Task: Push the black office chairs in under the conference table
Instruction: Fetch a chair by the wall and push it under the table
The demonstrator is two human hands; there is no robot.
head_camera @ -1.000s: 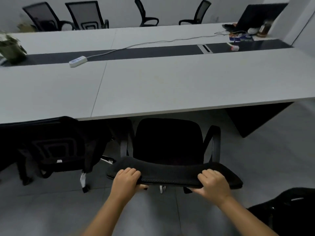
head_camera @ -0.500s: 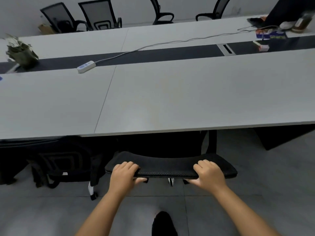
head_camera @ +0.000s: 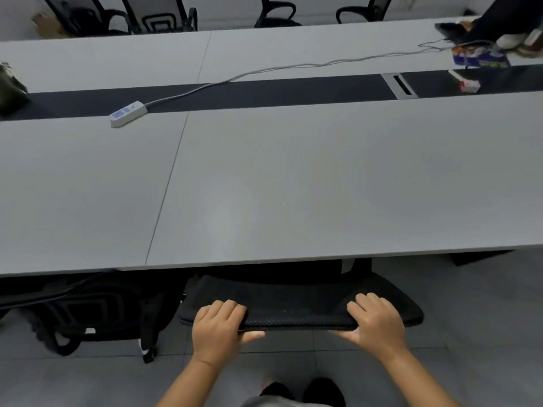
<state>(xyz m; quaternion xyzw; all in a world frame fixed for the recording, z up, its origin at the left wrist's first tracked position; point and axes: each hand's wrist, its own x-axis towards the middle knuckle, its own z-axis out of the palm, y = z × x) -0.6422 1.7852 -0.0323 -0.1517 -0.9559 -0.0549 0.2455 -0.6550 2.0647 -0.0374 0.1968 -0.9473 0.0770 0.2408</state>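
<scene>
A person stands at the near side of the big grey conference table (head_camera: pixel 293 177), with both hands on the top edge of a black office chair (head_camera: pixel 299 306). The left hand (head_camera: pixel 219 330) grips the left part of the chair back — fingers curled over the top, thumb tucked under the near edge. The right hand (head_camera: pixel 376 321) grips the right part the same way. The seat is hidden under the table edge; only the top of the back sticks out on the near side.

Just to the left, a second black chair (head_camera: pixel 97 312) is also tucked under the table, its back showing below the edge. Four more chairs (head_camera: pixel 158 16) stand along the far side.

On the table, a white power strip (head_camera: pixel 128 113) lies by the dark strip down the middle, and its grey cord (head_camera: pixel 293 67) runs off to the far right corner, where some things are piled — too blurred to tell what. A plant (head_camera: pixel 10 86) sits at the far left. The person's dark shoes (head_camera: pixel 305 390) show on the grey tile floor (head_camera: pixel 470 318).
</scene>
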